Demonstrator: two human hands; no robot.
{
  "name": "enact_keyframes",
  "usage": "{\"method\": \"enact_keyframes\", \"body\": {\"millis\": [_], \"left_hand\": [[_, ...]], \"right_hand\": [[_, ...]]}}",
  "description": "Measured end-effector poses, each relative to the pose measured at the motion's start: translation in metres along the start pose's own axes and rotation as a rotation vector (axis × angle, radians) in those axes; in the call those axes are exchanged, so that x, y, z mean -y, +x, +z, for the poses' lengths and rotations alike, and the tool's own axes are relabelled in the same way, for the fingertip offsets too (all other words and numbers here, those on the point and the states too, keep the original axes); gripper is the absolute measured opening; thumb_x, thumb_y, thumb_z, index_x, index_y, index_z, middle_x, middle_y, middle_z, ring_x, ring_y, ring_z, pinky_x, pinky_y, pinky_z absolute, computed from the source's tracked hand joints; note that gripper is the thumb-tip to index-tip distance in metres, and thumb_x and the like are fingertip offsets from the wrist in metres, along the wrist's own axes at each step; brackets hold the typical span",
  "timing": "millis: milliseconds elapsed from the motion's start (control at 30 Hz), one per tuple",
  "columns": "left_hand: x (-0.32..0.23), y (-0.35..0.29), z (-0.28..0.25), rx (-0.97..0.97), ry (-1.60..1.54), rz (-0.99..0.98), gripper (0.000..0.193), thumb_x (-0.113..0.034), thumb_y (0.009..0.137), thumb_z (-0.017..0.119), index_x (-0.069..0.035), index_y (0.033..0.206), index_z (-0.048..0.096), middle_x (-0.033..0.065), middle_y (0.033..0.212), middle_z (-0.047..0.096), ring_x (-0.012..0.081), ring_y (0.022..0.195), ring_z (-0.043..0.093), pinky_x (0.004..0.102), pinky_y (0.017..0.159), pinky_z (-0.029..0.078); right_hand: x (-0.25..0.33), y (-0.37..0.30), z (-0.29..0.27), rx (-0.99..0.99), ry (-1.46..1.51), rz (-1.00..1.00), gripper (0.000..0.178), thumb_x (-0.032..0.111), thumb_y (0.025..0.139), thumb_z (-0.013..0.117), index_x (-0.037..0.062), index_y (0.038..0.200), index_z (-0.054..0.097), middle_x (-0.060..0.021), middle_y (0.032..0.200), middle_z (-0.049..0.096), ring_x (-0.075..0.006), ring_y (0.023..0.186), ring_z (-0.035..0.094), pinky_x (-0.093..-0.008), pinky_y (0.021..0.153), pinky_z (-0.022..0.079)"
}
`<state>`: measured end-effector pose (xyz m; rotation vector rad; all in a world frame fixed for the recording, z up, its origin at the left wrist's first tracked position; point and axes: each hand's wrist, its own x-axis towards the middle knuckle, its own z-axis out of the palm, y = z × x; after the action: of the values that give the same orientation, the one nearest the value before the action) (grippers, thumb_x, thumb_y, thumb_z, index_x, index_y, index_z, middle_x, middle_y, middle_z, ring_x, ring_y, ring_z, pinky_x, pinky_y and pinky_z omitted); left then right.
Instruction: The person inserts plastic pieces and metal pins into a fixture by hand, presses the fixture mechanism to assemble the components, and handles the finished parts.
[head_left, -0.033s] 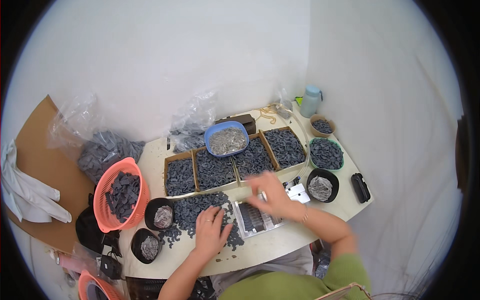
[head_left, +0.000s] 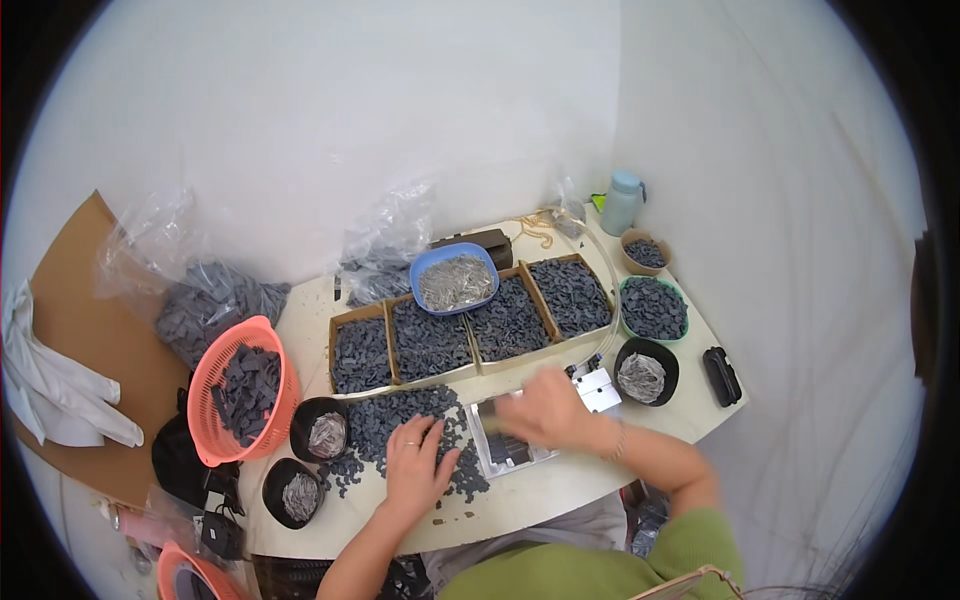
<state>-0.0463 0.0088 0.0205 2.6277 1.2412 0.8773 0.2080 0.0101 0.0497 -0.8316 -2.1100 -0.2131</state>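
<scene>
My left hand (head_left: 416,462) lies flat with its fingers spread on a loose pile of small dark grey pieces (head_left: 385,418). My right hand (head_left: 547,408) is curled closed above a shallow metal tray (head_left: 490,462) and partly covers it. Motion blurs its fingers, and I cannot make out what they hold. Rows of dark strips (head_left: 512,452) show in the uncovered part of the tray. A small white block device (head_left: 597,390) with a clear tube sits just past my right hand.
Beyond the pile, a divided cardboard box (head_left: 400,382) holds grey pieces. A blue dish (head_left: 415,290) of metal bits rests on it. Black bowls (head_left: 318,404) and a coral basket (head_left: 285,425) stand left. Right are another black bowl (head_left: 668,372), a green-rimmed bowl (head_left: 655,308) and a bottle (head_left: 622,205).
My right hand has moved slightly down and toward the right over the tray, and its fingers look more curled. My left hand has shifted a little to the left on the pile.
</scene>
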Motion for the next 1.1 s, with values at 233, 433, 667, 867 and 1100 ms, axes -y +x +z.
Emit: {"method": "enact_keyframes", "body": {"millis": [233, 433, 667, 867, 1100], "left_hand": [[0.007, 0.008, -0.007, 0.022, -0.029, 0.014, 0.038, -0.02, 0.078, 0.071, -0.001, 0.11, 0.062, 0.0157, 0.119, 0.054, 0.0351, 0.116, 0.049, 0.0478, 0.1, 0.035], [0.003, 0.026, 0.002, 0.059, -0.064, 0.079, 0.036, -0.019, 0.079, 0.07, -0.002, 0.11, 0.062, 0.0151, 0.119, 0.055, 0.0341, 0.117, 0.049, 0.0485, 0.099, 0.036], [0.002, 0.016, 0.006, 0.113, -0.086, 0.145, 0.032, -0.016, 0.079, 0.068, -0.002, 0.108, 0.063, 0.0141, 0.116, 0.057, 0.0325, 0.117, 0.05, 0.0475, 0.1, 0.036], [-0.013, -0.002, 0.013, 0.142, -0.165, 0.223, 0.032, -0.011, 0.077, 0.069, -0.001, 0.106, 0.064, 0.0134, 0.111, 0.062, 0.033, 0.109, 0.057, 0.0423, 0.092, 0.046], [-0.046, -0.005, 0.044, 0.091, 0.22, 0.33, 0.03, -0.014, 0.076, 0.062, 0.006, 0.099, 0.065, 0.0216, 0.11, 0.064, 0.0332, 0.103, 0.062, 0.0401, 0.088, 0.05]], "right_hand": [[0.061, -0.06, -0.01, 0.379, -0.188, -0.127, 0.035, 0.028, 0.082, 0.063, 0.0059, 0.109, 0.061, -0.0114, 0.111, 0.063, -0.022, 0.106, 0.057, -0.0314, 0.087, 0.047], [0.07, -0.059, -0.005, 0.451, -0.208, -0.158, 0.046, 0.04, 0.085, 0.061, 0.0016, 0.11, 0.058, -0.0204, 0.108, 0.06, -0.0255, 0.103, 0.057, -0.0304, 0.089, 0.048], [0.069, -0.057, -0.008, 0.488, -0.344, -0.243, 0.037, 0.021, 0.079, 0.058, 0.0011, 0.11, 0.055, -0.0186, 0.103, 0.061, -0.0274, 0.104, 0.057, -0.0346, 0.095, 0.044], [0.02, -0.034, -0.007, 0.073, -0.203, -0.269, 0.018, 0.019, 0.075, 0.064, 0.016, 0.093, 0.063, -0.0016, 0.096, 0.065, -0.0154, 0.082, 0.061, -0.03, 0.071, 0.048], [-0.06, 0.032, 0.041, 0.133, 0.255, 0.539, 0.053, 0.009, 0.087, 0.059, 0.002, 0.134, 0.036, -0.0202, 0.106, 0.059, -0.0354, 0.093, 0.057, -0.0438, 0.083, 0.046]]}}
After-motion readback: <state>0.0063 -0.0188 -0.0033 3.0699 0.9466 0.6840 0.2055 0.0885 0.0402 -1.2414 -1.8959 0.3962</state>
